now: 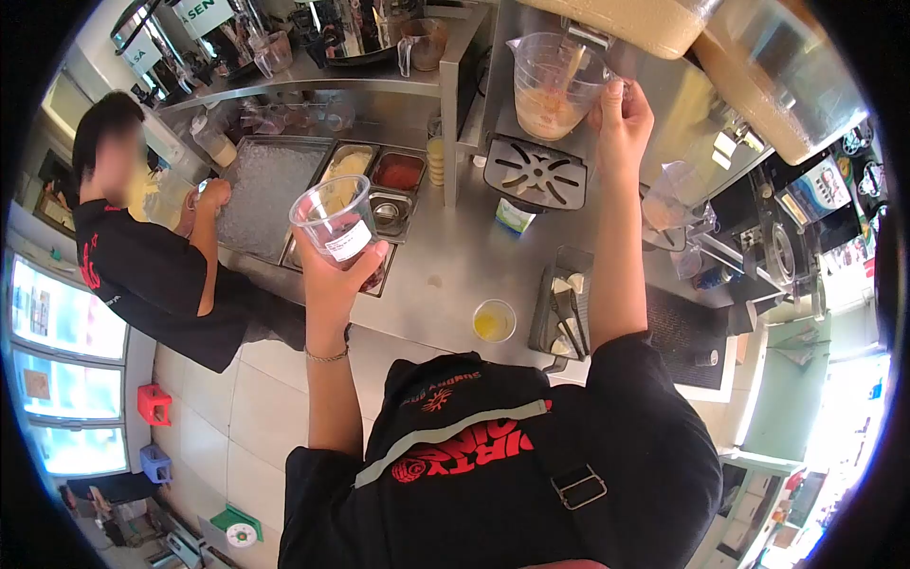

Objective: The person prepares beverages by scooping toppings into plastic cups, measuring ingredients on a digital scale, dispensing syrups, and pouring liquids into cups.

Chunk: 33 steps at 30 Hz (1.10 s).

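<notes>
My left hand (332,289) is wrapped round a clear plastic cup (313,204) with a white printed label, held tilted above the counter beside the topping pans. My right hand (626,123) grips the handle of a clear measuring jug (540,81), raised under the tap (590,36) of a tan drink dispenser (645,17). Pale brown liquid fills the lower part of the jug, and a tan streak runs down inside it below the tap. Underneath the jug sits a black slotted drip tray (512,180). The cup's lower part is partly hidden by my fingers.
An ice bin (270,180) and metal topping pans (393,171) are set in the counter. A cup of yellow liquid (494,321) and a tray with tongs (545,332) stand near the front edge. A co-worker (142,247) stands at the left, reaching over the ice.
</notes>
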Each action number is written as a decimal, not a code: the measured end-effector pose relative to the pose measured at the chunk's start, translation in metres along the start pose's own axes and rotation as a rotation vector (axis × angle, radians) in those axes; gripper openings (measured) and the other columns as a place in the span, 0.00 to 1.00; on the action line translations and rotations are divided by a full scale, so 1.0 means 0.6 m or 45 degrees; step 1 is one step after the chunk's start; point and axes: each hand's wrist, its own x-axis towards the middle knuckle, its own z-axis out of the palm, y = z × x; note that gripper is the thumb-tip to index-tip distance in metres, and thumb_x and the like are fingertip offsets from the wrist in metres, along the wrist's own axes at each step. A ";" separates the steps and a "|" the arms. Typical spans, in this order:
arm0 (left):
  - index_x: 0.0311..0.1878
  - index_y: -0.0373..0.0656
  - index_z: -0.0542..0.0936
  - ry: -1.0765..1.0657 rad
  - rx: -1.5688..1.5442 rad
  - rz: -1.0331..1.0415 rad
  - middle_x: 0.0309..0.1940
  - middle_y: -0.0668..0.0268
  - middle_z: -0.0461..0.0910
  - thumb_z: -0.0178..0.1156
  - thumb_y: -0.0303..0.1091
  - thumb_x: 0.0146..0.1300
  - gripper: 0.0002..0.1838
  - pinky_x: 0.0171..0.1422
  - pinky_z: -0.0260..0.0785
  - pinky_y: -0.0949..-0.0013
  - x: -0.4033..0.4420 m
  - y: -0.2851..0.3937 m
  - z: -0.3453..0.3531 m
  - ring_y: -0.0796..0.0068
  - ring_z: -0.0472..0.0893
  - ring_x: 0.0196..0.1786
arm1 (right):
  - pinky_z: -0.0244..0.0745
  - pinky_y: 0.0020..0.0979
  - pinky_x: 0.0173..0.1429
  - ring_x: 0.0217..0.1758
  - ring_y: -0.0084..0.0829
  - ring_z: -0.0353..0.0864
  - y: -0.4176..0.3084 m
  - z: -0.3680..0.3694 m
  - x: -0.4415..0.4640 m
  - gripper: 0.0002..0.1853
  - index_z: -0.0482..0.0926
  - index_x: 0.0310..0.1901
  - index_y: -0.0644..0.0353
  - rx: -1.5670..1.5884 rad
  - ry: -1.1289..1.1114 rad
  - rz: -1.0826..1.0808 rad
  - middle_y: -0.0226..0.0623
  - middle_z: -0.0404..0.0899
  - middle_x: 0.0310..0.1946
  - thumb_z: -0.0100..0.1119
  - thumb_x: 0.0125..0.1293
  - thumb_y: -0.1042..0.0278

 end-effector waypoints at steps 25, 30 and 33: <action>0.75 0.49 0.59 -0.088 0.365 -0.329 0.74 0.57 0.66 0.84 0.34 0.49 0.54 0.75 0.61 0.49 -0.139 -0.500 -0.060 0.58 0.65 0.75 | 0.64 0.21 0.29 0.25 0.13 0.69 -0.001 -0.034 0.009 0.25 0.80 0.43 0.65 -0.038 -0.072 0.030 0.21 0.74 0.24 0.67 0.73 0.44; 0.79 0.49 0.56 -0.189 0.432 -0.319 0.77 0.55 0.63 0.83 0.32 0.49 0.57 0.79 0.57 0.47 -0.140 -0.546 -0.082 0.54 0.61 0.80 | 0.63 0.21 0.28 0.24 0.13 0.68 0.007 -0.037 0.013 0.25 0.80 0.43 0.64 -0.027 -0.080 0.012 0.21 0.74 0.23 0.67 0.73 0.44; 0.82 0.48 0.52 -0.244 0.487 -0.281 0.78 0.51 0.63 0.81 0.28 0.50 0.60 0.80 0.59 0.47 -0.149 -0.552 -0.095 0.51 0.62 0.80 | 0.62 0.22 0.28 0.24 0.13 0.68 0.013 -0.040 0.014 0.25 0.80 0.43 0.64 -0.007 -0.110 -0.020 0.21 0.74 0.23 0.66 0.74 0.44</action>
